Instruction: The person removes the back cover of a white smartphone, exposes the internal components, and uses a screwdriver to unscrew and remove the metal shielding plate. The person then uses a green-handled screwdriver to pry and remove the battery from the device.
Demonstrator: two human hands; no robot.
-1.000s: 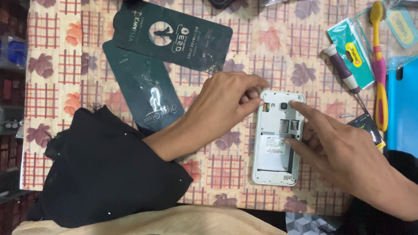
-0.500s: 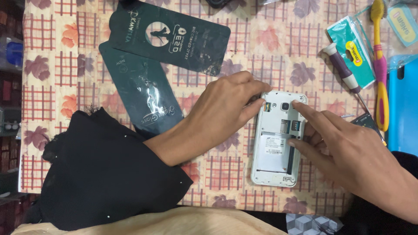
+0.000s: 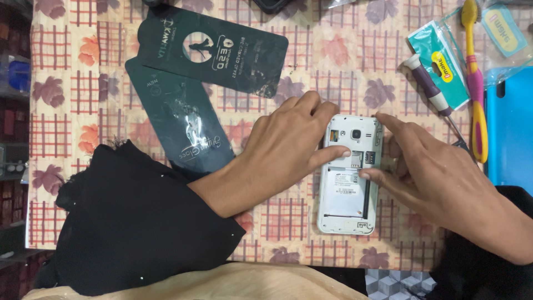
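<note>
Desk: a desk (image 3: pixel 66 83) under a cloth checked in red and cream with flower prints fills the view.
Black cloth: a crumpled black cloth (image 3: pixel 133 222) lies at the near left corner, reaching over the near edge.
Dark packets: two flat dark green packets (image 3: pixel 211 50) lie overlapping toward the far left; the upper one runs along the far edge, the lower one slants down until the black cloth and the left forearm cover its end.
Left hand: the left hand (image 3: pixel 288 144) lies palm down in the middle of the desk, its grip loose and unclenched; the fingers curl round the phone's left edge and the thumb tip presses on the slot area of the open back.
Phone: a white phone (image 3: pixel 347 194) without its back cover lies face down in the middle of the desk, nearer the near edge, camera end pointing to the far edge, between the two hands.
Right hand: the right hand (image 3: pixel 433 172) comes from the near right corner, grip unclenched and holding nothing; one fingertip touches the phone's top right corner, another rests by the card slots.
Screwdriver: a purple and white screwdriver (image 3: pixel 430 91) lies just right of the phone's far end.
Green sachet: a teal sachet (image 3: pixel 438 61) lies beside the screwdriver.
Toothbrush: a pink and yellow toothbrush (image 3: pixel 474 83) lies lengthwise near the right edge.
Blue case: a blue flat piece (image 3: pixel 511 128) lies at the right edge.
</note>
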